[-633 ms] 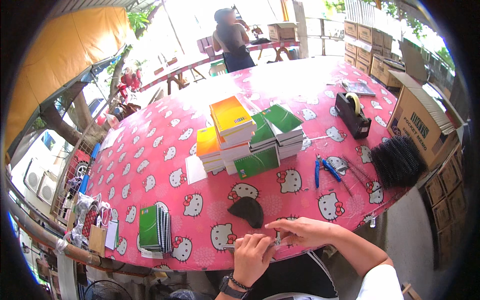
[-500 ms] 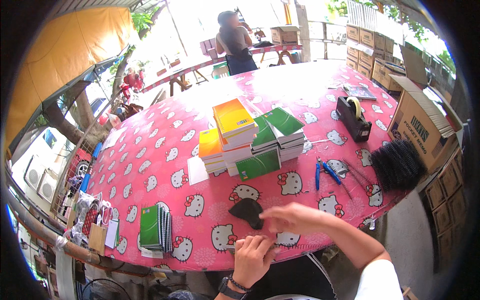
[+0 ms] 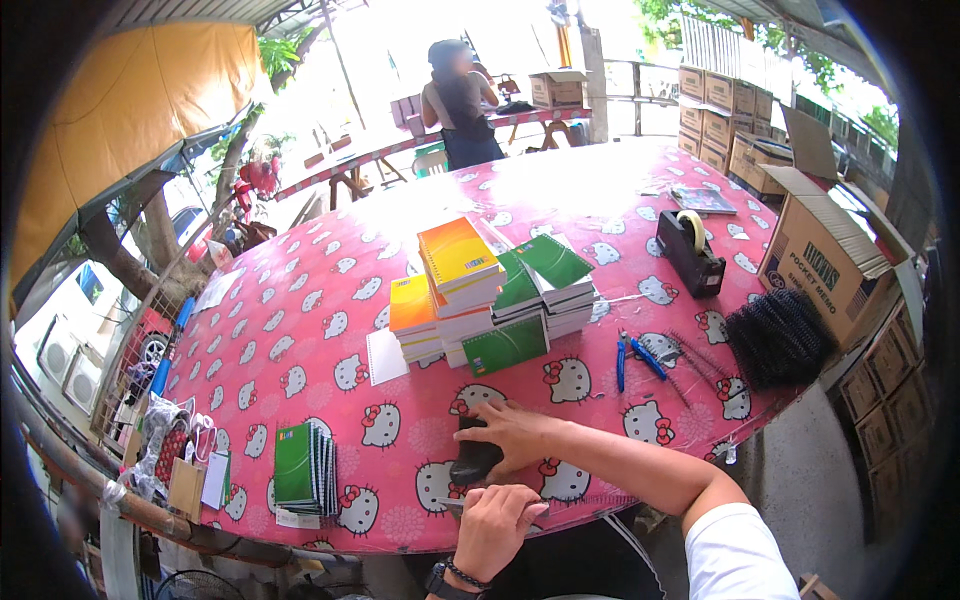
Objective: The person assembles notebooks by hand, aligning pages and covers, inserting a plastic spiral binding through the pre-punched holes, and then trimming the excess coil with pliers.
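At the near table edge, my left hand (image 3: 495, 530) is closed, its fingers curled over what seems a small notebook, mostly hidden; a thin edge shows at its left. A dark spiral coil (image 3: 590, 499) sticks out rightward from beside that thumb. Just beyond, my right hand (image 3: 515, 438) curls its fingers around a smooth black curved object (image 3: 474, 463) lying on the table; its exact kind I cannot make out. Farther ahead stand stacked spiral notebooks, with yellow-orange covers (image 3: 458, 250) and green covers (image 3: 508, 345).
A pile of green notebooks (image 3: 303, 465) lies at left. Right of centre are blue-handled pliers (image 3: 640, 360), loose coils (image 3: 700, 360), a heap of black coils (image 3: 780, 338) and a tape dispenser (image 3: 690, 255). An open carton (image 3: 825, 250) stands at right. Another person (image 3: 460, 105) is at a far table.
My right hand has moved left and closed around the black object, which has shifted slightly left and nearer. My left hand stays at the table edge. The whole view has shifted a little.
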Demonstrator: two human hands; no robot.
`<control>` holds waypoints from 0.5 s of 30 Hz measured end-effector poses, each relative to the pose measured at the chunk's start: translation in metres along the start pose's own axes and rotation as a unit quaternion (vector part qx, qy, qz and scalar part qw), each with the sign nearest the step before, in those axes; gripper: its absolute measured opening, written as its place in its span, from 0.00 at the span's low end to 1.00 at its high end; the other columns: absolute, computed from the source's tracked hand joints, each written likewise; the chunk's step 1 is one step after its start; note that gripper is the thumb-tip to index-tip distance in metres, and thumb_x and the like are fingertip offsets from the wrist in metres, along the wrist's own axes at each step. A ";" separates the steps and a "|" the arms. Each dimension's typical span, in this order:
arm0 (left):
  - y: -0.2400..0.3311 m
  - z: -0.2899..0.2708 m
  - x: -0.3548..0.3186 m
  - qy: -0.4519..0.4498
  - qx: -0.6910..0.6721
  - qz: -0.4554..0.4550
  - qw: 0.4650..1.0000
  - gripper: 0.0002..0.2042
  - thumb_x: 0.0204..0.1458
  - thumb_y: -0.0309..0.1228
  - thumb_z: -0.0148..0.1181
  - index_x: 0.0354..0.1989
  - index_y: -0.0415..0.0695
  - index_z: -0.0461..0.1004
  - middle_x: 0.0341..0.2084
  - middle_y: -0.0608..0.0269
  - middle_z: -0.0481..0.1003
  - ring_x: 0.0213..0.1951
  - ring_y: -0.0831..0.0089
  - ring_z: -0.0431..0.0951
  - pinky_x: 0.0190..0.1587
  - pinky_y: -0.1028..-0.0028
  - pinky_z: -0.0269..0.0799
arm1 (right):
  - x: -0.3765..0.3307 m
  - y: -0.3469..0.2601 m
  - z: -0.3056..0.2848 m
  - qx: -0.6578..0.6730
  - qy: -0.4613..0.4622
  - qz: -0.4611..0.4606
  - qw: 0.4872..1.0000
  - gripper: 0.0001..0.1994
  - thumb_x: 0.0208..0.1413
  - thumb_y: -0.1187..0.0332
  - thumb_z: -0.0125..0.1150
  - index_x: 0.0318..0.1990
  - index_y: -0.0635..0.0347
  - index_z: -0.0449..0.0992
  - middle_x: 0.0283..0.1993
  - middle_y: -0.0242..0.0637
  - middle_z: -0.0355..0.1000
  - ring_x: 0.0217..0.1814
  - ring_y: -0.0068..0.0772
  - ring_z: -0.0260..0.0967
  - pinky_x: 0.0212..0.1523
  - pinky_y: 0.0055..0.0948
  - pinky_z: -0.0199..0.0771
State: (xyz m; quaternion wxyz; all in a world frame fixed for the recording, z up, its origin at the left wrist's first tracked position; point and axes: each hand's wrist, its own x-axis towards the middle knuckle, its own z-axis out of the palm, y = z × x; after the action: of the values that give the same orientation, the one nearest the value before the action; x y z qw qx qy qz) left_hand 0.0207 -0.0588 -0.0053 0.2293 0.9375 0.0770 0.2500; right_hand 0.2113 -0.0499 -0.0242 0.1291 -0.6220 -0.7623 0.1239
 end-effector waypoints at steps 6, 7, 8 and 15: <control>0.005 0.000 0.007 0.030 -0.009 0.010 0.999 0.11 0.48 0.38 0.61 0.39 0.49 0.73 0.33 0.70 0.76 0.37 0.70 0.75 0.41 0.69 0.62 | -0.007 -0.004 0.021 0.017 0.110 -0.006 0.994 0.37 0.38 0.47 0.68 0.58 0.46 0.66 0.65 0.53 0.50 0.66 0.57 0.49 0.62 0.50 0.54; 0.002 0.000 0.005 0.006 0.005 0.018 1.000 0.12 0.48 0.38 0.61 0.39 0.49 0.73 0.33 0.70 0.76 0.38 0.71 0.75 0.41 0.70 0.61 | -0.012 -0.003 0.020 0.036 0.131 -0.018 0.991 0.35 0.39 0.48 0.68 0.57 0.46 0.68 0.64 0.54 0.52 0.65 0.57 0.50 0.61 0.49 0.54; 0.002 0.002 0.003 0.004 0.008 0.010 1.000 0.13 0.47 0.39 0.62 0.39 0.49 0.73 0.33 0.70 0.76 0.38 0.71 0.74 0.43 0.69 0.60 | -0.018 -0.001 0.018 0.055 0.151 -0.029 0.987 0.32 0.40 0.49 0.67 0.56 0.47 0.69 0.63 0.55 0.54 0.64 0.58 0.51 0.61 0.49 0.55; -0.010 -0.004 -0.005 0.080 0.065 -0.064 0.993 0.13 0.36 0.40 0.70 0.29 0.52 0.75 0.27 0.74 0.75 0.38 0.73 0.73 0.56 0.59 0.48 | -0.098 0.008 -0.018 0.539 0.115 0.082 0.830 0.28 0.42 0.49 0.67 0.50 0.54 0.75 0.55 0.51 0.66 0.60 0.46 0.59 0.58 0.41 0.59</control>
State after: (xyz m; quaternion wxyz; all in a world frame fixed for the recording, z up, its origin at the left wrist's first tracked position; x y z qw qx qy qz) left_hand 0.0142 -0.0500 -0.0091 0.1769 0.9204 0.1713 0.3038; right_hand 0.2433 -0.1436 -0.0145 0.5205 -0.5236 -0.4999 0.4528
